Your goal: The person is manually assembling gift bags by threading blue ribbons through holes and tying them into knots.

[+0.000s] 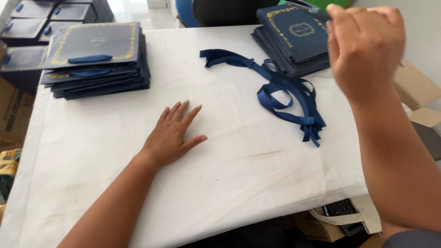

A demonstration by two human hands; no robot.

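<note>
Cloth (220, 183): white, creased, faintly stained, spread over the whole table, front edge hanging toward the camera.
Left hand (172, 135): flat on the cloth, palm down, near the middle; fingers straight and slightly spread, thumb out to the side; holding nothing, nothing under it but cloth.
Right hand (365, 48): raised above the table's right side, close to the camera, back of the hand showing; fingers curled inward, tips bunched near the thumb; cannot tell whether anything is pinched inside.
Ribbons (287, 96): dark blue satin, a loose tangle of strips and loops lying on the cloth, between the two hands and nearer the right one; touched by neither; one end trailing left toward the middle, cut ends fanned out at lower right.
Right stack (294, 39): flat dark blue bags with gold border, piled at the far right edge, just beyond the ribbons, partly hidden by the right hand.
Left stack (96, 59): same bags, fanned pile at the far left, blue ribbon handle on the top one.
Boxes (415, 85): brown cardboard, off the table on the right.
More bags (34, 27): beyond the far left corner, off the table.
</note>
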